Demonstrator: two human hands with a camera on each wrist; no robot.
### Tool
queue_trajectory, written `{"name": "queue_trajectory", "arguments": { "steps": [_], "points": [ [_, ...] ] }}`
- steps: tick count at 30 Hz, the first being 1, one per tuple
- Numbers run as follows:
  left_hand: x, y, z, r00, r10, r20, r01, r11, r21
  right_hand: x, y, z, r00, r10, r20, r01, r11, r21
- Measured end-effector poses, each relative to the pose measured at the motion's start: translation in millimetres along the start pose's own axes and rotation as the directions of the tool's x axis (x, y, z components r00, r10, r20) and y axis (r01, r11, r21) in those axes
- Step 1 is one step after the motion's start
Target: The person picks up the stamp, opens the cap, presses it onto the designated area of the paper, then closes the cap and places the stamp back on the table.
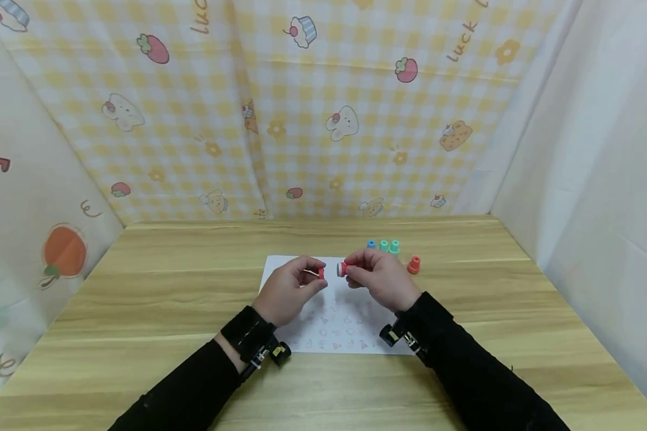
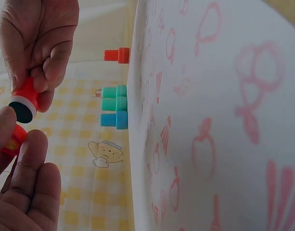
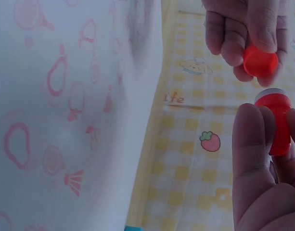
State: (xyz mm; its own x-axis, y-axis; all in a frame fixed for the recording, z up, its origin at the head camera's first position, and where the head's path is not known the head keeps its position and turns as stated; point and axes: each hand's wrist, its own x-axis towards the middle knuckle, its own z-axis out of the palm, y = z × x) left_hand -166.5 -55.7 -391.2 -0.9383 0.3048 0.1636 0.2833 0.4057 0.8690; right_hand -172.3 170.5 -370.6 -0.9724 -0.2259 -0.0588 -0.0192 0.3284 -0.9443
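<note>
My left hand (image 1: pixel 287 291) pinches a small red cap (image 2: pixel 13 140) between thumb and fingers. Facing it, my right hand (image 1: pixel 385 280) grips a red toy stamp (image 3: pixel 276 122) by its body. The stamp has a white rim, and its dark round face shows in the left wrist view. In the head view a small gap separates cap and stamp. Both hands are held above a white sheet of paper (image 1: pixel 323 342), which bears rows of pink-red printed shapes.
Behind the right hand stand a blue stamp (image 1: pixel 371 244) and two green stamps (image 1: pixel 394 247), with another red stamp (image 1: pixel 414 265) to their right. Wooden tabletop (image 1: pixel 167 287) surrounds the paper. A yellow checked cloth (image 1: pixel 313 137) hangs behind, with pale cloths at both sides.
</note>
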Motion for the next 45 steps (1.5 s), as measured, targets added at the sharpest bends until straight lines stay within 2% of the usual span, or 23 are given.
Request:
{"name": "queue_trajectory", "arguments": {
  "steps": [5,21,26,45],
  "points": [
    [0.0,1.2,1.1,1.000,-0.012,0.008,0.012,1.000,0.001,0,2,4,0.999,0.029,0.021,-0.029,1.000,-0.009],
    [0.1,2.6,4.9,0.998,0.003,0.057,-0.002,1.000,-0.007,-3,3,9,0.996,-0.062,0.058,0.063,0.998,-0.014],
    [-1.1,2.1,4.4,0.998,-0.003,0.060,0.002,1.000,0.013,-3,2,11,0.996,-0.057,0.076,0.058,0.998,-0.014],
    [-1.6,1.2,4.8,0.999,0.015,0.048,-0.016,0.999,0.034,-7,-1,16,0.997,-0.047,0.055,0.052,0.995,-0.080]
  ]
}}
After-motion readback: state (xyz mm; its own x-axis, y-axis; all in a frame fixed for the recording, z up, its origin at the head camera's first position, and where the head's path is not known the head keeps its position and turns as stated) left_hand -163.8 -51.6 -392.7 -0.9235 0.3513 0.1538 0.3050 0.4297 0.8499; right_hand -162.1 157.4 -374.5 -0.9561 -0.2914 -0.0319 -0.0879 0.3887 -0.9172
